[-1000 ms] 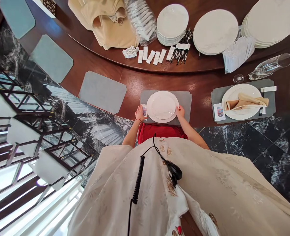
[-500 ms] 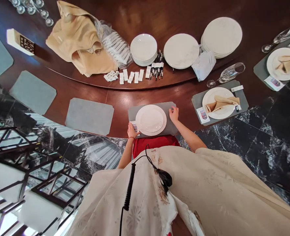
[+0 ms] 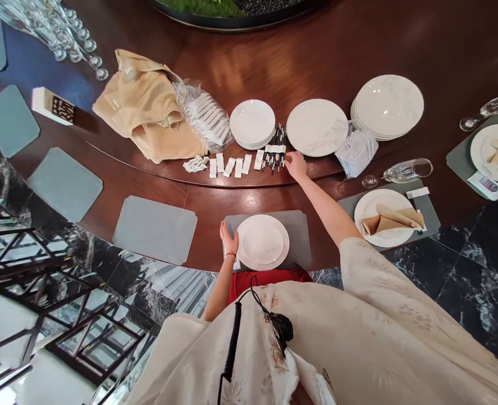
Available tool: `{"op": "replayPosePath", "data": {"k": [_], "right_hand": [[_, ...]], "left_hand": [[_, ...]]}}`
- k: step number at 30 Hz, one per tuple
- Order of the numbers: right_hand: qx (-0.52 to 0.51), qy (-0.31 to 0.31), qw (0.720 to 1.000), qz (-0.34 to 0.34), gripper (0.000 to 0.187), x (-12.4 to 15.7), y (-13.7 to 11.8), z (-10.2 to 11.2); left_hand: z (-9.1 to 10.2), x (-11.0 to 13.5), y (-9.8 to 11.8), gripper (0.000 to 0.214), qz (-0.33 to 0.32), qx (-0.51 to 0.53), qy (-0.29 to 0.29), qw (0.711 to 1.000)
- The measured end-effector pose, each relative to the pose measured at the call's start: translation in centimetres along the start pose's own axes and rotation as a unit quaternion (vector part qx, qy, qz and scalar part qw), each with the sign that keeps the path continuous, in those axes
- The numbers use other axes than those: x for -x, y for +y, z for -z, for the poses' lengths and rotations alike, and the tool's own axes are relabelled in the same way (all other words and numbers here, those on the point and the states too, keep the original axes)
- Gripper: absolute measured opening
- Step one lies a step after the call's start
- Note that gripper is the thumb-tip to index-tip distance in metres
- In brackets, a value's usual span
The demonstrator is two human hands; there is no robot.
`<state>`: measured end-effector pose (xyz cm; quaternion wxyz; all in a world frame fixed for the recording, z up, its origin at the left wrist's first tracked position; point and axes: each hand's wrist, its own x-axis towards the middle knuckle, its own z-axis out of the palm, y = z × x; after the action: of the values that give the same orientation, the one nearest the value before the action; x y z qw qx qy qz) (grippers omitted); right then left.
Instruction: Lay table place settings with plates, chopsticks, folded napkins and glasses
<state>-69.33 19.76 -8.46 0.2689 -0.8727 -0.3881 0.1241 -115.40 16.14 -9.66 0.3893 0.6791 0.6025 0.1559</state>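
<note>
My right hand [image 3: 296, 166] reaches over the raised part of the table. Its bent fingertips are at the right side of a bundle of dark chopsticks [image 3: 269, 163] lying under a white band. The fingers look slightly apart, and no lifted item shows between them. Down by the table edge, my left hand [image 3: 229, 239] rests with fingers extended at the left side of two stacked white plates [image 3: 260, 244]. Those plates sit on a grey placemat [image 3: 299, 239]. Part of a small card [image 3: 237, 263] shows below my left hand.
Beige cloths [image 3: 143, 107], bagged white items [image 3: 209, 118], small white pieces [image 3: 229, 167] and plate stacks [image 3: 316, 126] stand along the raised edge. To the right is a setting with a folded napkin [image 3: 390, 219] and a lying glass [image 3: 409, 170]. Chairs [image 3: 84, 337] stand lower left.
My right hand has moved from the placemat's right corner up to the chopsticks. My left hand has lifted its fingers slightly beside the plates. The view has tilted upward.
</note>
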Motion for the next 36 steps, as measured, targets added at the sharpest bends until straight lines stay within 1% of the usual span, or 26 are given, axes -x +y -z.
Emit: {"op": "replayPosePath", "data": {"k": [2,4,6,8,11,14,16,19,22,25,28,30,31,33,36], "right_hand": [[0.036,-0.003,0.997,0.072,0.038,-2.9,-1.8,-1.4],[0.058,-0.022,0.990,0.129,0.039,-5.3,-2.7,-2.3],[0.063,-0.054,0.982,0.169,0.042,-6.7,-2.6,-2.7],[0.062,-0.087,0.976,0.192,0.047,-7.2,-1.9,-2.5],[0.073,-0.122,0.972,0.186,0.049,-6.9,-0.7,-1.6],[0.079,-0.119,0.975,0.169,0.043,-6.7,0.0,-0.9],[0.076,-0.108,0.977,0.165,0.042,-6.9,0.1,-1.1],[0.082,-0.098,0.979,0.160,0.045,-7.5,-0.3,-2.2],[0.092,-0.092,0.981,0.146,0.044,-7.9,-0.7,-3.1],[0.084,-0.093,0.985,0.120,0.043,-7.7,-0.8,-2.6],[0.013,-0.082,0.992,0.091,0.044,-6.3,0.0,-0.8],[-0.070,-0.073,0.994,0.047,0.043,-4.1,1.1,0.6],[-0.116,-0.075,0.990,0.012,0.041,-2.4,1.8,1.3],[-0.204,-0.092,0.973,-0.065,0.037,1.7,3.5,2.5],[-0.297,-0.102,0.937,-0.154,0.035,9.5,6.5,3.6]], "left_hand": [[-0.7,0.2,1.2,0.067,-0.004,0.019,-0.024,1.000],[-0.9,0.8,1.9,0.066,0.002,0.028,-0.042,0.999],[-0.7,1.4,2.2,0.064,0.011,0.033,-0.048,0.998],[-0.2,1.9,2.1,0.062,0.018,0.034,-0.046,0.998],[0.5,2.3,1.6,0.061,0.030,0.037,-0.042,0.998],[0.8,2.6,0.9,0.060,0.039,0.042,-0.044,0.997],[0.8,2.9,0.5,0.058,0.040,0.041,-0.040,0.998],[0.6,3.5,0.1,0.054,0.049,0.045,-0.037,0.997],[0.3,4.0,-0.4,0.042,0.061,0.077,-0.074,0.992],[0.0,3.9,-0.6,0.032,0.069,0.102,-0.113,0.986],[-0.7,3.2,-0.5,0.027,0.083,0.113,-0.126,0.982],[-1.2,2.7,-0.1,0.026,0.087,0.127,-0.132,0.979],[-1.4,2.4,0.2,0.026,0.088,0.135,-0.136,0.978],[-1.8,2.0,0.6,0.027,0.088,0.147,-0.148,0.974],[-2.3,2.1,1.1,0.029,0.086,0.147,-0.164,0.972]]}}
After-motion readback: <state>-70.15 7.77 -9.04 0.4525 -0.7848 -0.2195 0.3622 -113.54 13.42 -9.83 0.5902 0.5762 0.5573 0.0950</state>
